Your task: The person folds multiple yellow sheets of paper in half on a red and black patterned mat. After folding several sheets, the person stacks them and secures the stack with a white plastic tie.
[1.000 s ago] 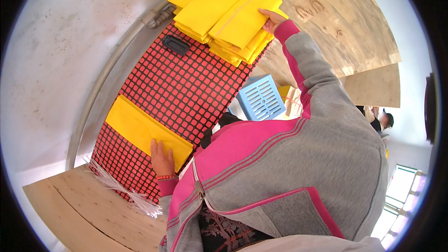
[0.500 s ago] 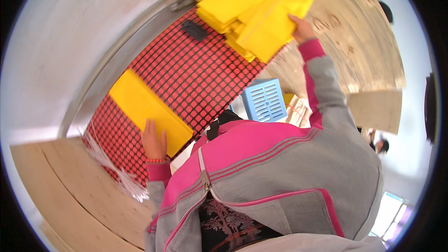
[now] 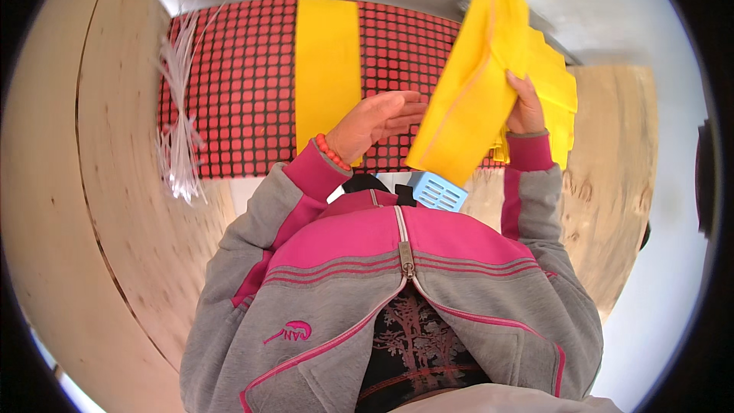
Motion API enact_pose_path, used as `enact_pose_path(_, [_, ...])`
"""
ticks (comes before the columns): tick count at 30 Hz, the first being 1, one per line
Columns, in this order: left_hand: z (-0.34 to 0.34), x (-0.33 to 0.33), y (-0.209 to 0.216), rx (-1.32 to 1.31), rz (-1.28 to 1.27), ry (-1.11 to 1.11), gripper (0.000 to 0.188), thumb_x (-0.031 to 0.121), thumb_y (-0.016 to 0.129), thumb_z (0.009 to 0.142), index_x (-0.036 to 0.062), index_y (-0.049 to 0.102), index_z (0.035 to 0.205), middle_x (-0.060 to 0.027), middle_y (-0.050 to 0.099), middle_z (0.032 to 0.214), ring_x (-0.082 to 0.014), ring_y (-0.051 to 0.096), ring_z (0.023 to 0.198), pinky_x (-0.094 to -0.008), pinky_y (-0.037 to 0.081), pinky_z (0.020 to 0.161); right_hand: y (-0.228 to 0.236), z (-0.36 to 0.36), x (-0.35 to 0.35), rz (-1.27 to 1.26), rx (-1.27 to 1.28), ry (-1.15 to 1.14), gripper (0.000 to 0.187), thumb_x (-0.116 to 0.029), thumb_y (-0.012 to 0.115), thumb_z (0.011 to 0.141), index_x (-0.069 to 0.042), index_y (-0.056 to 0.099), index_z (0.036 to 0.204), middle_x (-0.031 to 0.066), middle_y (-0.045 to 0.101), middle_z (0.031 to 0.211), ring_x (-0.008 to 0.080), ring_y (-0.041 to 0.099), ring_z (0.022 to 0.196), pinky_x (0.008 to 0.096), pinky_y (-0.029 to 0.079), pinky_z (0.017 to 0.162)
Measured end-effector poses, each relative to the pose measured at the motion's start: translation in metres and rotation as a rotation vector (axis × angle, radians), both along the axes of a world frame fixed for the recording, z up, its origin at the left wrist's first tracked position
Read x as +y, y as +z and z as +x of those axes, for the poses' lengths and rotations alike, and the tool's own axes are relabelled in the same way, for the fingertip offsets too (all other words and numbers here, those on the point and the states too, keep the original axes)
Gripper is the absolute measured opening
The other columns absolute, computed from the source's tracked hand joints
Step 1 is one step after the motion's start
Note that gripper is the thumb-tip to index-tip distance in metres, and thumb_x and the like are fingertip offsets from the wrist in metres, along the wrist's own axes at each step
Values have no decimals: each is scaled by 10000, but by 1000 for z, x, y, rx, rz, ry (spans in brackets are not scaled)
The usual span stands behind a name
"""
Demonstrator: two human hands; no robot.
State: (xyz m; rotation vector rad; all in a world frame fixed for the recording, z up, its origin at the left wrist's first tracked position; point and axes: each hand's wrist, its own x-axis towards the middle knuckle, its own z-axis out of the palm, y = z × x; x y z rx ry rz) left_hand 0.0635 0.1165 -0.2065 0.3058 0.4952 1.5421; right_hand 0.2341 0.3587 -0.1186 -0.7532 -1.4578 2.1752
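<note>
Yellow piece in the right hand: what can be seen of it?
The yellow piece looks like folded cloth: long, flat, with a pale lengthwise line. It slants, upper end rightward, partly hiding the yellow stack and red patterned surface. The right hand grips its right edge; the left hand is beside its left edge, contact unclear.

The raised yellow cloth point(image 3: 474, 76) hides much of the yellow stack point(image 3: 554, 80) behind it and some fingers of the right hand point(image 3: 526, 109). The left hand point(image 3: 373, 121) covers part of the flat yellow strip point(image 3: 327, 53). The jacket point(image 3: 336, 298) hides part of the blue slotted container point(image 3: 441, 193); a dark object point(image 3: 704, 176) at the right rim cannot be identified.
</note>
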Motion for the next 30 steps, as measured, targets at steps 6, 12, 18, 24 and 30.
enact_pose_path(6, [0, -52, -25, 56, -35, 162, 382, 153, 594, 924, -27, 508, 1249, -65, 613, 1134, -129, 596, 997, -273, 482, 875, -57, -92, -41, -104, -134, 261, 393, -124, 573, 909, 0, 490, 1273, 100, 594, 1213, 200, 593, 1084, 339, 473, 946])
enact_pose_path(12, [3, -74, -58, 191, -226, 310, 316, 63, 523, 908, -56, 530, 1201, -70, 622, 1058, -128, 600, 927, -269, 490, 821, -116, -131, -55, -282, -209, 325, 358, -192, 553, 936, -22, 515, 1250, 85, 618, 1189, 192, 603, 1080, 339, 487, 928])
enact_pose_path(18, [-3, -85, -82, 284, -244, 343, 277, 102, 533, 929, -39, 554, 1166, -47, 628, 1038, -107, 600, 919, -267, 497, 801, -142, -160, -47, -392, -188, 319, 382, -275, 509, 970, -39, 506, 1270, 89, 611, 1218, 201, 598, 1091, 350, 472, 952])
enact_pose_path(24, [-7, -93, -89, 471, -287, 282, 291, 115, 524, 907, -45, 565, 1146, -53, 643, 987, -114, 590, 889, -275, 475, 787, -150, -181, -37, -345, -225, 258, 382, -279, 529, 959, -36, 521, 1254, 75, 620, 1192, 196, 603, 1069, 347, 482, 936])
enact_pose_path(30, [-5, -100, -88, 438, -353, 334, 286, 133, 548, 900, -42, 578, 1123, -66, 651, 991, -117, 601, 887, -280, 481, 781, -153, -199, -32, -259, -242, 253, 337, -212, 580, 937, -24, 549, 1215, 79, 625, 1177, 187, 605, 1064, 319, 492, 920])
